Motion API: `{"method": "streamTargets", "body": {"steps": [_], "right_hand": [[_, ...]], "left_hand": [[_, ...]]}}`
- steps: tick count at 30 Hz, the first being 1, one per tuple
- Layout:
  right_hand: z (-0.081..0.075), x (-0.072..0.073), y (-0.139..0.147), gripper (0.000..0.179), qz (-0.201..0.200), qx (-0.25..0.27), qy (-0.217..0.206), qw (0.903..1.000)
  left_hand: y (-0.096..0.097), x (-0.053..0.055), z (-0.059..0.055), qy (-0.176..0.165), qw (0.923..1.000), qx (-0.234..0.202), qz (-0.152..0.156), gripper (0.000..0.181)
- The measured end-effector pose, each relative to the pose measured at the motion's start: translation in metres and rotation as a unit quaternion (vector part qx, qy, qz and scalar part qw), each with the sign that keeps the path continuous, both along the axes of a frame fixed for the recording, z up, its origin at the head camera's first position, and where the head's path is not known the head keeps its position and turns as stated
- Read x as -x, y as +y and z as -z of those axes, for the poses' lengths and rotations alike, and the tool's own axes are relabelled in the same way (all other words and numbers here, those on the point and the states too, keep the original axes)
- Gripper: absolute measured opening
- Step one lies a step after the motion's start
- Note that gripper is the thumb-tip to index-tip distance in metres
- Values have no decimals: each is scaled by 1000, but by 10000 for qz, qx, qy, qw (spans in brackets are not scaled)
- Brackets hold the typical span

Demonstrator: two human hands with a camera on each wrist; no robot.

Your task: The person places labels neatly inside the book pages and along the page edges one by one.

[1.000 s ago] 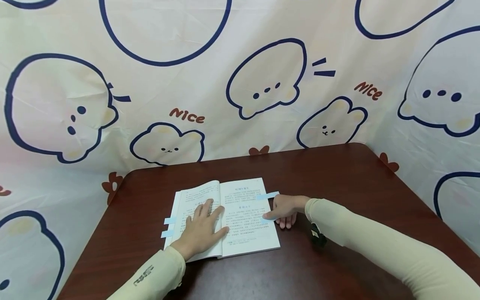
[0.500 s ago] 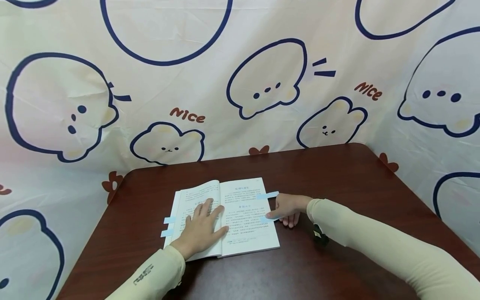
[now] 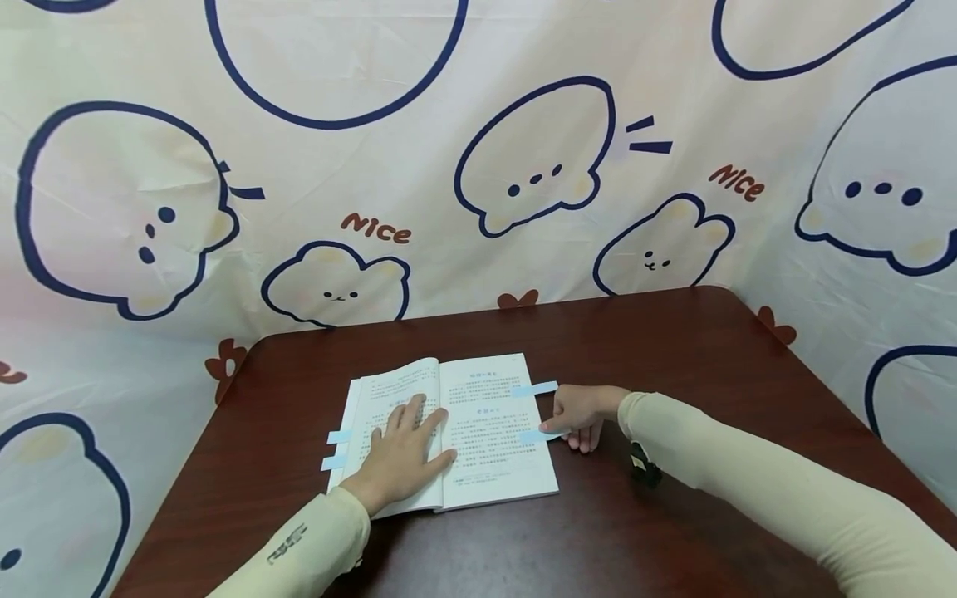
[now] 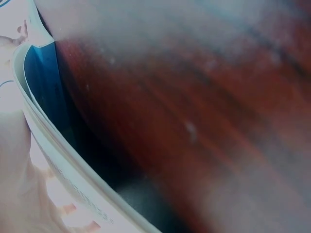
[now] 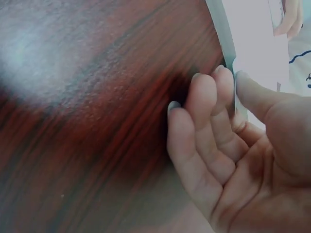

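An open book (image 3: 493, 490) with printed pages lies on the table. My left hand (image 3: 399, 461) rests spread over its left page and inner fold, fingers straight. At the book's right edge, my right hand (image 3: 579, 415) pinches the outer end of the lower light-blue sticky tab (image 3: 532, 436) between thumb and index finger. Its other fingers (image 5: 187, 136) are bent beside the page edge, close over the table. An upper blue sticky tab (image 3: 532, 389) sticks out just above that hand. On the book's left edge are another blue tab (image 3: 339, 437) and a lower one (image 3: 333, 463).
The dark brown wooden table (image 3: 635, 349) extends around the book on all sides. Behind and beside it hangs a pale curtain (image 3: 419, 174) with cartoon outlines. In the left wrist view, the book's page edges (image 4: 77, 160) curve up over the tabletop.
My right hand has slid slightly to the right along the lower tab, its thumb moving off the page toward the tab's outer end. The left hand and book stay in place.
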State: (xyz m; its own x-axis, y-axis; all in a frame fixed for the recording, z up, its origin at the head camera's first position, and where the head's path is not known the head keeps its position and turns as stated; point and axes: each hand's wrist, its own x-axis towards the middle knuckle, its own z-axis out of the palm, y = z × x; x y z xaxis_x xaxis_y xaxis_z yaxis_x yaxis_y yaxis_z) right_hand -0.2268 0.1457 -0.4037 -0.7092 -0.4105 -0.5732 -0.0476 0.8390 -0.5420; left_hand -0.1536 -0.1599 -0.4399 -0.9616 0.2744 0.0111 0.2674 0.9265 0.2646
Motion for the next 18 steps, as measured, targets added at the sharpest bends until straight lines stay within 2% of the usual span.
{"method": "streamTargets", "body": {"steps": [5, 11, 18], "right_hand": [[1, -3, -5, 51, 153, -297, 317, 9989], [3, -7, -17, 56, 109, -925, 804, 9924], [2, -10, -23, 56, 211, -1210, 898, 9884]], "left_hand": [[0, 1, 1, 29, 10000, 2, -17, 64], [1, 1, 2, 38, 10000, 12, -9, 64], [2, 0, 0, 27, 10000, 6, -6, 64]]}}
